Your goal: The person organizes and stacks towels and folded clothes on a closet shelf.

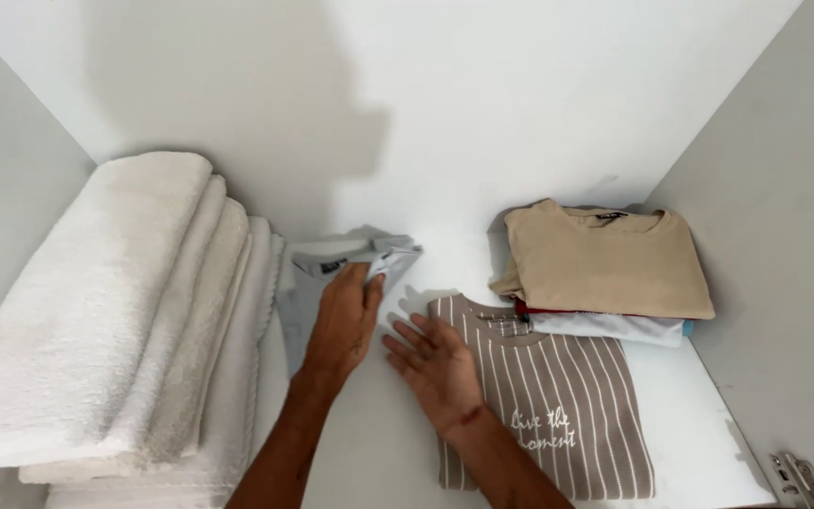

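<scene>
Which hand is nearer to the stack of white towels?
The left hand. It grips a grey folded garment right beside the white towels; the right hand lies farther away, on the striped shirt.

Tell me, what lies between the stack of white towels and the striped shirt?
In the head view, a folded grey shirt under the left hand, then bare white shelf; the right hand rests at the striped shirt.

grey shirt, striped shirt
your grey one lies folded beside the towels; the striped one lies flat, collar away from you.
</scene>
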